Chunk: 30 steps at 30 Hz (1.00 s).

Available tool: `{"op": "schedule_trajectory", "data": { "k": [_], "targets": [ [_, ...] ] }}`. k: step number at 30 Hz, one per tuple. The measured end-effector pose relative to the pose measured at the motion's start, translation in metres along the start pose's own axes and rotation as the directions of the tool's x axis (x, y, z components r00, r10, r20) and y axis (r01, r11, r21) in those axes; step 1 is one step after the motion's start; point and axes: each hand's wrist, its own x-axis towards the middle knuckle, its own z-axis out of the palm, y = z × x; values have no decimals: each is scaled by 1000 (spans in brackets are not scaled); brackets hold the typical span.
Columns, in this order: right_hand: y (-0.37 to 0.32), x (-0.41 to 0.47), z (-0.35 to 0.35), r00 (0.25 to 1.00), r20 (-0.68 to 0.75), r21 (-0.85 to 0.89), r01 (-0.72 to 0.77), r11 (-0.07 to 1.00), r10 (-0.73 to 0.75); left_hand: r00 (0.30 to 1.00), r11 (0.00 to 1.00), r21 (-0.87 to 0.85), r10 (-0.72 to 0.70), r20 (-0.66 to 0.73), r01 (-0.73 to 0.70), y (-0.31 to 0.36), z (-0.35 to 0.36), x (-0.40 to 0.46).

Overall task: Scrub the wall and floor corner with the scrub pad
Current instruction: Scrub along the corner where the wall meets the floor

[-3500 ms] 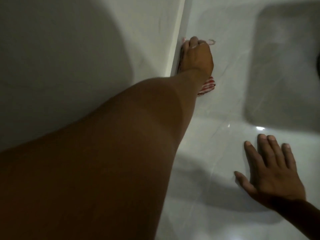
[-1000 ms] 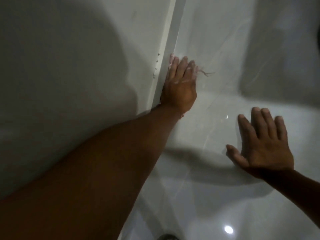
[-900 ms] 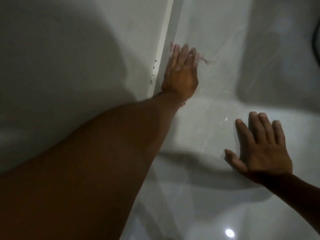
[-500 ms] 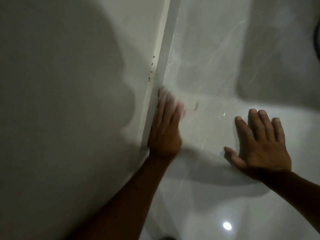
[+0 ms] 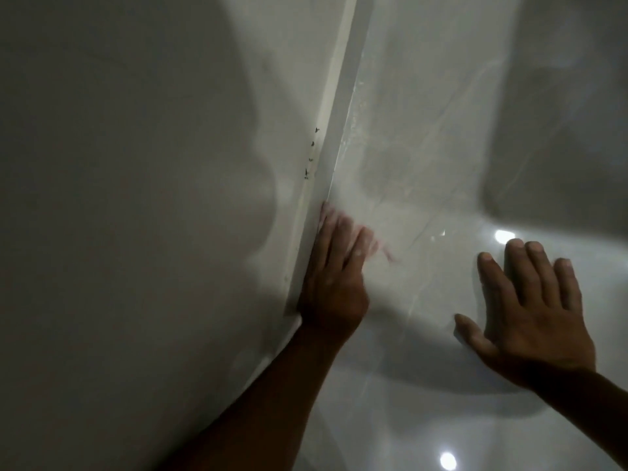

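Our left hand (image 5: 334,283) lies flat, fingers out, pressing the pad (image 5: 385,253) into the corner where wall (image 5: 170,198) meets floor (image 5: 424,164); only a blurred pink edge shows. Our right hand (image 5: 530,311) rests spread and empty on the floor.

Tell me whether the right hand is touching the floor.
Touching. The head view shows the right hand pressed palm-down on the glossy floor, fingers spread flat, with its shadow meeting the hand's edge and no gap showing.
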Motion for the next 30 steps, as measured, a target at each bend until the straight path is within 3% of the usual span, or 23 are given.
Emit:
{"op": "schedule_trajectory", "data": {
  "k": [6, 10, 13, 16, 20, 24, 30],
  "targets": [
    [-1, 0, -1, 999, -45, 14, 12, 1000, -11, 995, 997, -70, 25, -100, -32, 3, 32, 158],
    [-1, 1, -1, 997, -69, 14, 25, 1000, -24, 998, 997, 56, 57, -16, -56, 8, 46, 240],
    [1, 0, 2, 996, -84, 23, 36, 999, -34, 974, 963, 151, 216, 66, -224, 5, 49, 272],
    [2, -1, 3, 996, -77, 29, 36, 999, -33, 945, 935, 160, 294, 146, -316, 3, 47, 283],
    [3, -1, 4, 998, -64, 42, 25, 999, -22, 988, 997, 49, 49, 147, -56, 11, 50, 290],
    [1, 0, 4, 997, -69, 29, 17, 999, -15, 997, 1000, -10, 10, 76, -10, 15, 44, 277],
    [0, -1, 2, 999, -46, 19, -1, 1000, 1, 1000, 999, -43, -27, 7, 27, 17, 14, 144]
  ]
}}
